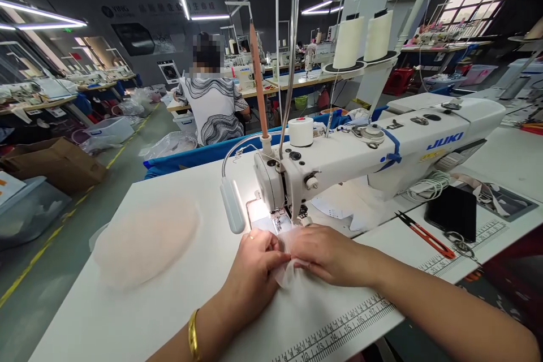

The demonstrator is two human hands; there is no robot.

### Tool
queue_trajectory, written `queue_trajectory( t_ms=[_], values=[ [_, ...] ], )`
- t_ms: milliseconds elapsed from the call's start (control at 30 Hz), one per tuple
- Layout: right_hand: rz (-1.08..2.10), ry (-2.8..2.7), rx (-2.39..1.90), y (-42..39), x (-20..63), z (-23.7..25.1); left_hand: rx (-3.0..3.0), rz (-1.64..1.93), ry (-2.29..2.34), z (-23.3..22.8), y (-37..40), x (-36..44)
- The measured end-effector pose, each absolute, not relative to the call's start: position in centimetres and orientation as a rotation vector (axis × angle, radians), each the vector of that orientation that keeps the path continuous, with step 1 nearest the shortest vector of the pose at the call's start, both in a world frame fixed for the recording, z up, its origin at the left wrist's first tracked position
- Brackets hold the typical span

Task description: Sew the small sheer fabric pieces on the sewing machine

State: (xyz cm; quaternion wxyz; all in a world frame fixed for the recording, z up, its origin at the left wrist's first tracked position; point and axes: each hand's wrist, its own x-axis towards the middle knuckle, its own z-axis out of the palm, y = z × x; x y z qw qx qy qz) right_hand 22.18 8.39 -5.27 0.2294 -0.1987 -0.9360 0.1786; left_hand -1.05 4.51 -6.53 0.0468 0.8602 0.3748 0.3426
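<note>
My left hand [258, 263] and my right hand [328, 253] meet just in front of the needle area of a white sewing machine [339, 164]. Between them is a piece of sheer white fabric [288, 276], pinched by the fingers of both hands. Its far end runs toward the presser foot [280, 222], where my hands partly hide it. A small lamp [232, 206] lights this spot. To the left, a pale pink sheer piece of fabric [146, 240] lies flat on the white table [169, 322].
On the right lie red-handled thread snips [426, 236], a black phone [452, 212] and a coiled white cable [428, 185]. Thread cones [348, 42] stand behind the machine. A ruler strip [339, 331] follows the front edge. Beyond the table, a person [212, 96] sits facing away.
</note>
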Motion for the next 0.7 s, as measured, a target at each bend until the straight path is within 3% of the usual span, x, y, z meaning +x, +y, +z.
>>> queue_trajectory(
  t_ms=[200,700],
  values=[
    [0.415,-2.664,-0.518,8.0,22.5,-4.6,2.677,0.902,1.111,-6.6,2.8,-1.4],
    [0.266,-2.740,-0.794,8.9,22.3,-4.8,2.755,0.956,1.200,-6.7,5.2,-1.5]
  ],
)
